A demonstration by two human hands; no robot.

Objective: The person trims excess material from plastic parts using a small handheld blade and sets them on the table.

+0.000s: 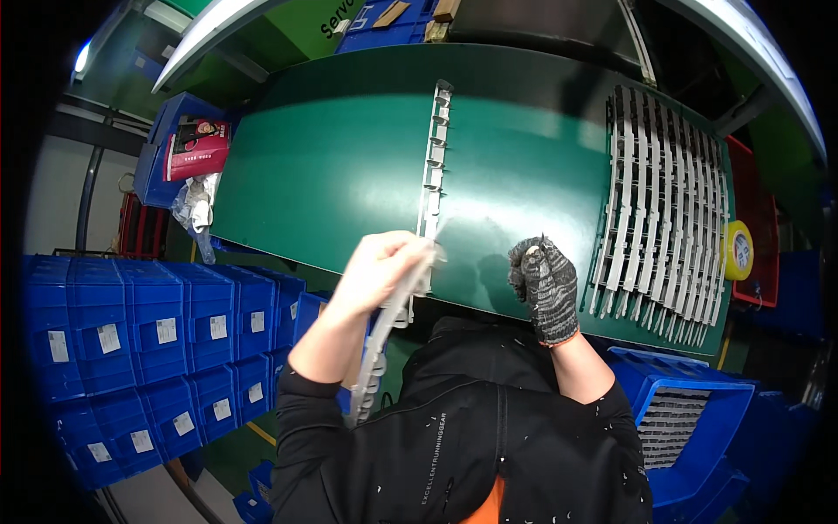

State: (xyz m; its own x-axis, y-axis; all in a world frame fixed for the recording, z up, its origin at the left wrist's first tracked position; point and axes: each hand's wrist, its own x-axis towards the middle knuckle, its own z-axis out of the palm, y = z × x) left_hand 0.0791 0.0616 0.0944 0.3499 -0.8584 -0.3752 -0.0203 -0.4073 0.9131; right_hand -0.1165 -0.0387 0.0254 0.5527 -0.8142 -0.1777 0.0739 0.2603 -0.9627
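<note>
The left hand (377, 269), bare, is nearly closed, its thumb and fingers pinched on the upper end of one curved, pale strip (384, 327). That strip is blurred and hangs down toward the person's left forearm, over the near edge of the green tabletop (323, 157). The right hand (548, 288) wears one dark grey knit glove (554, 306) with an orange cuff edge; its fingers are curled in over the near part of the tabletop, and whether they grip something small cannot be told.

One pale segmented strip (434, 166) lies on the tabletop, running from the far side to the near edge, its near part passing just beside or under the left hand; contact there cannot be told. To the right, roughly ten similar strips (668, 210) lie side by side in a group, too tightly set to count exactly. Just beyond the tabletop's right end are one yellow roll (739, 250) and one red bin (761, 210).

At the near right, one blue crate (711, 445) holds rows of grey pieces (674, 424). On the left stand blue bins (83, 371) in two tiers, with six white labels visible above and five below. One red package (199, 153) sits at the far left.
</note>
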